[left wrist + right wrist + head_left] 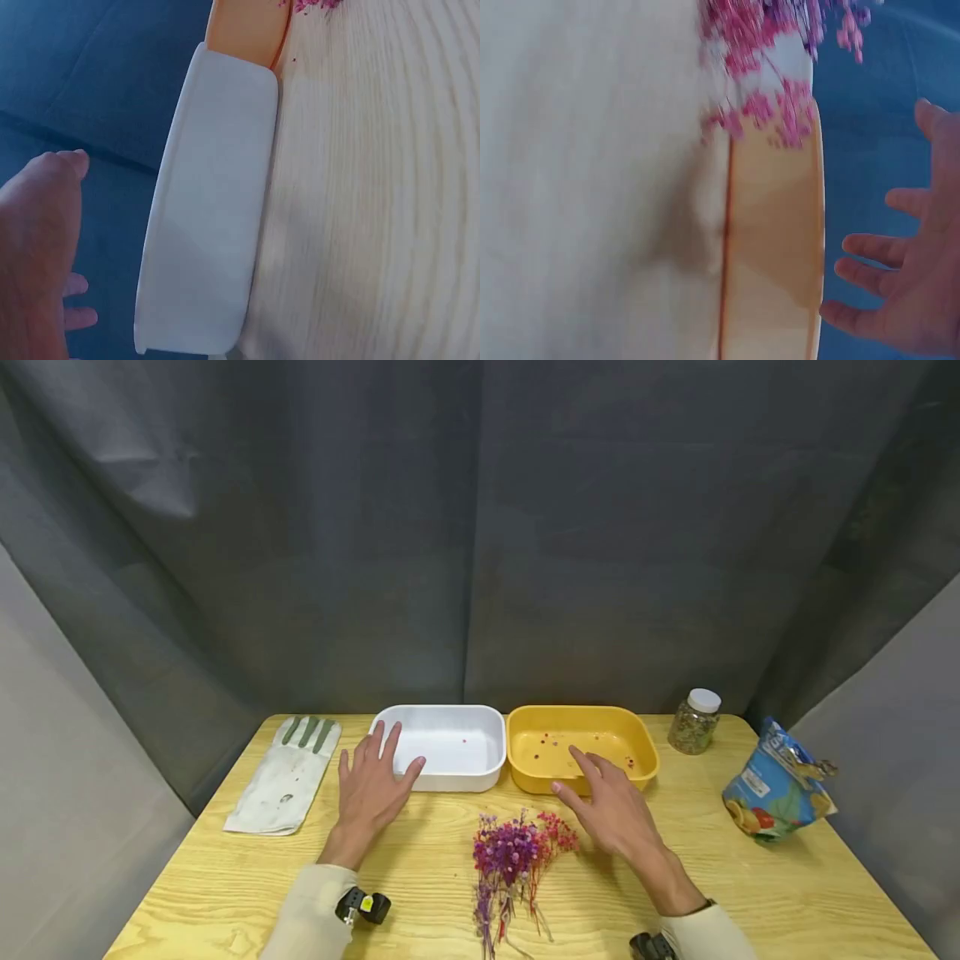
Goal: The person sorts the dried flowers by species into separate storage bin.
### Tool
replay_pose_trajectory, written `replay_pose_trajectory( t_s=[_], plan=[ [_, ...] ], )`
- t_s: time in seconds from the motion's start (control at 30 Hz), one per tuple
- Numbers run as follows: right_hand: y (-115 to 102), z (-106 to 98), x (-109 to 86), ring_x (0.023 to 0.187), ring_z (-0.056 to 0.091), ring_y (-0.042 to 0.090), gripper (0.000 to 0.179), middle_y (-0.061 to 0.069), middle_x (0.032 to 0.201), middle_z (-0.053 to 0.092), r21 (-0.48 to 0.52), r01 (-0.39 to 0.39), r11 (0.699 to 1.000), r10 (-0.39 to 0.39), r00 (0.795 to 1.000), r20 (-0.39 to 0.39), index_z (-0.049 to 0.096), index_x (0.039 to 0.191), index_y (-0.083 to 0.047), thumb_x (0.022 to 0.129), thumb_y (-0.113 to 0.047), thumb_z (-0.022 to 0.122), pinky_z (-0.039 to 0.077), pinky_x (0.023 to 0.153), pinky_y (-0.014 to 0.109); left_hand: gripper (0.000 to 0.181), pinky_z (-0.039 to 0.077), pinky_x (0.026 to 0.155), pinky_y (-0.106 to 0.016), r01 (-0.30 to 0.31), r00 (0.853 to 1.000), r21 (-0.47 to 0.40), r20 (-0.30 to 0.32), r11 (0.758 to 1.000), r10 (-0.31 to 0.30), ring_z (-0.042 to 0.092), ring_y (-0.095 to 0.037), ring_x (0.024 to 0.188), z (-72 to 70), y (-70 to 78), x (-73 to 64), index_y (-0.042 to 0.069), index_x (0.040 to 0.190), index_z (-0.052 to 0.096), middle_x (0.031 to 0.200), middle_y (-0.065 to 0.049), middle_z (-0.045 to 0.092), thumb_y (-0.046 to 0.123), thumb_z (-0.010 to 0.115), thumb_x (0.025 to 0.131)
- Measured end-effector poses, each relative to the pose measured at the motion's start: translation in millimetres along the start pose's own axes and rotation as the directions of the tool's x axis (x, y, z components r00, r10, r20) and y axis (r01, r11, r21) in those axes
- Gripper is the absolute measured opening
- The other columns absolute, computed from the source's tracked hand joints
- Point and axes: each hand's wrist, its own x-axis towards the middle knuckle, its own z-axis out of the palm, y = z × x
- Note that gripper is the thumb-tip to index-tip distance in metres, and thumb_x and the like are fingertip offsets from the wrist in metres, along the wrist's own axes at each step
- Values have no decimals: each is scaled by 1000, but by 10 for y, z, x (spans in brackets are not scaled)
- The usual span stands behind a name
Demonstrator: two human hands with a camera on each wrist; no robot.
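Note:
My left hand [372, 789] hovers with spread fingers by the near left corner of a white tub [450, 781]. Fingers apart, my right hand [611, 806] hangs over the front of a yellow tub [540, 782]. Neither hand holds anything. Between the forearms lies a bunch of dried flowers [510, 852], purple and pink, with stems toward me. The right wrist view shows the pink flower heads [757, 109] in front of the yellow tub's side [772, 225]. In the left wrist view, the white tub's side [210, 202] stands beside the left hand [37, 225].
On the left lies a pale glove [281, 781] with green fingers. A white-lidded jar [693, 722] stands at the back right, and a blue snack bag [780, 785] sits near the right edge. Small red and dark bits are scattered inside the yellow tub. A dark curtain hangs behind.

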Motion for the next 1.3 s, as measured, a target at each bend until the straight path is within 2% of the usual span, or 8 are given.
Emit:
replay_pose_trajectory(
  t_s=[0.23,0.43,0.53,0.63,0.73,0.87,1.07,1.3],
  plan=[
    [-145,62,-246,135,41,39,72,12,147,46,131,-25,991,21,999,30,37,149,-23,92,-68,41,35,104,62,75,19,112,-63,-2,999,-53,-43,999,0,35,-34,140,36,-129,-57,25,153,30,160,-7,27,65,47,91],
    [-223,117,-416,129,48,33,65,8,139,52,155,-33,987,34,999,-3,44,145,-24,91,-61,53,39,103,58,82,22,112,-60,68,998,-106,11,992,-67,31,-35,141,87,-254,-64,22,154,26,161,-9,23,66,49,89],
    [-273,135,-484,120,54,27,62,4,127,58,158,-62,986,64,998,-11,51,138,-23,88,-59,59,45,97,51,86,22,113,-59,137,990,-159,56,978,-130,28,-37,143,110,-333,-60,20,155,23,161,-11,20,67,50,89],
    [-330,149,-537,102,57,18,56,-1,109,61,202,-122,972,121,992,19,57,127,-21,84,-55,67,48,84,38,90,24,113,-59,193,980,-211,93,958,-177,26,-38,143,127,-412,-56,17,155,20,161,-13,19,67,51,88],
    [-379,165,-579,83,55,11,46,-4,93,59,287,-195,938,173,980,99,59,114,-19,80,-46,75,44,70,26,93,26,111,-61,234,970,-260,134,937,-205,27,-38,143,147,-477,-48,16,156,16,161,-13,19,68,52,87],
    [-418,204,-648,70,51,7,44,-4,84,57,390,-261,883,191,959,209,55,105,-15,77,-36,81,42,62,21,94,26,110,-64,285,953,-339,202,897,-226,26,-41,143,172,-507,-48,15,156,13,161,-15,19,66,53,88],
    [-447,282,-696,67,52,5,44,-4,81,57,454,-229,861,124,961,249,53,101,-13,76,-36,81,44,61,19,91,23,112,-64,326,934,-393,273,859,-230,21,-43,145,180,-507,-57,13,157,8,160,-19,17,64,49,92],
    [-450,350,-683,62,53,4,41,-6,78,59,448,-202,871,98,965,243,53,97,-13,77,-35,81,43,58,19,93,20,116,-58,317,936,-424,285,848,-207,18,-42,146,220,-504,-40,11,156,7,160,-21,16,62,51,92]
  ],
)
